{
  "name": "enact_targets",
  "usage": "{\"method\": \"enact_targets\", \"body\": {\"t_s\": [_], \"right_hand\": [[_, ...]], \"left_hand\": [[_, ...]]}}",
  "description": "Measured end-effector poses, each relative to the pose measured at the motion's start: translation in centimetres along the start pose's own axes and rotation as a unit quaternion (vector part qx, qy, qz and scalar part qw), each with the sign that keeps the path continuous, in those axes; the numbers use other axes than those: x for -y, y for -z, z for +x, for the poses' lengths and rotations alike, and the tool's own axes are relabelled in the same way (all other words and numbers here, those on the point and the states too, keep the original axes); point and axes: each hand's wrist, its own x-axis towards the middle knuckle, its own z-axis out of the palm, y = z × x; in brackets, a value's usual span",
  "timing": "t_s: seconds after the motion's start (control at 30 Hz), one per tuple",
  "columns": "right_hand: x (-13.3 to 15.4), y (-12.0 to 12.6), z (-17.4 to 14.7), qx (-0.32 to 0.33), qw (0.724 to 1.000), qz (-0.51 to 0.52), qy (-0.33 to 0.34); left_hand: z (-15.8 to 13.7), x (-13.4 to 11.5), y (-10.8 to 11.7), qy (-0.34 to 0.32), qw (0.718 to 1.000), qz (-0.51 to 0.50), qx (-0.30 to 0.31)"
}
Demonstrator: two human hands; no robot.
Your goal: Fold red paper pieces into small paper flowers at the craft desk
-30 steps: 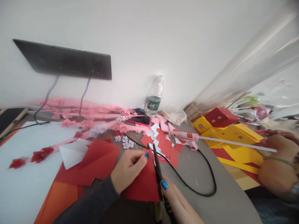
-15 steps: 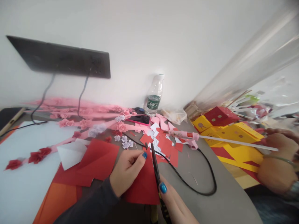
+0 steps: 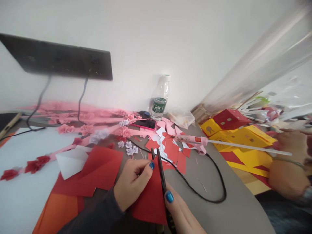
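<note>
My left hand [image 3: 134,180] pinches a sheet of red paper [image 3: 151,203] near its top edge, thumb on the upper face. In my right hand [image 3: 180,211] is a pair of scissors [image 3: 162,172], whose dark blades point away from me. The blades stand slightly apart with the red paper's top right part at them. Most of the handles is hidden by my right hand and the paper. Just beyond the blade tips lie red and white paper scraps [image 3: 170,146]. Small white paper flowers [image 3: 130,149] rest a little left of the tips.
A pink glue gun [image 3: 191,140] with a long white stick and black cable [image 3: 220,182] lies to the right. A water bottle [image 3: 159,99] stands by the wall. Pink flower strips [image 3: 85,130] and red sheets [image 3: 102,167] cover the left. Another person's hand [image 3: 291,152] is near yellow boxes [image 3: 240,139].
The scissor blades have come closer together at the red paper. The paper has tilted slightly, and the view has shifted a little to the right.
</note>
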Motion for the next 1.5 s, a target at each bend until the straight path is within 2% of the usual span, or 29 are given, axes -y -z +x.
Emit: {"method": "enact_targets", "body": {"t_s": [0.77,1.23,1.5], "right_hand": [[-0.8,-0.6,0.0,-0.017,1.000,-0.019,0.011],[-0.6,-0.5,-0.3,0.006,1.000,-0.020,0.012],[0.6,-0.5,-0.4,0.020,0.999,-0.014,0.024]], "left_hand": [[-0.2,-0.4,-0.1,-0.040,0.999,0.014,-0.004],[-0.3,-0.4,-0.1,-0.041,0.999,0.005,-0.004],[-0.5,-0.4,0.0,-0.044,0.999,0.008,-0.007]]}}
